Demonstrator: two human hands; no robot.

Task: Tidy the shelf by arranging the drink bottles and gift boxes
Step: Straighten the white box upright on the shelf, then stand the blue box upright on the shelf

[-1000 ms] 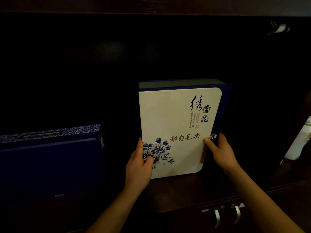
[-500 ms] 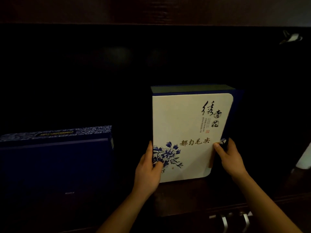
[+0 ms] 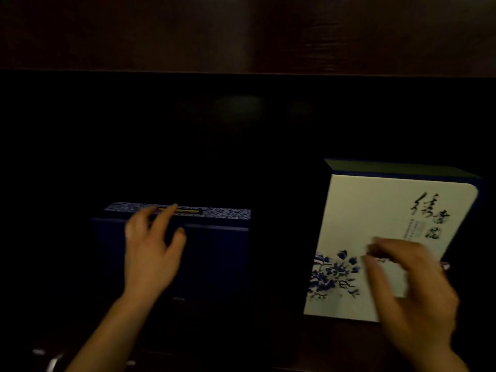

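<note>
A white gift box (image 3: pixel 375 218) with blue flowers and dark calligraphy stands upright on the dark wooden shelf (image 3: pixel 281 336) at the right. A dark blue gift box (image 3: pixel 214 251) with a patterned top edge stands to its left, apart from it. My left hand (image 3: pixel 150 251) hovers in front of the blue box's upper left part, fingers spread, holding nothing. My right hand (image 3: pixel 410 285) is blurred in front of the white box's lower right, fingers loosely curled; it does not grip the box.
The shelf recess behind the boxes is very dark. A wooden board (image 3: pixel 241 33) runs across the top. Metal handles (image 3: pixel 51 358) glint at the lower left below the shelf edge.
Both hands have let go of the white box. My left hand has moved left to the blue box. The view has shifted left, so the white box sits at the right.
</note>
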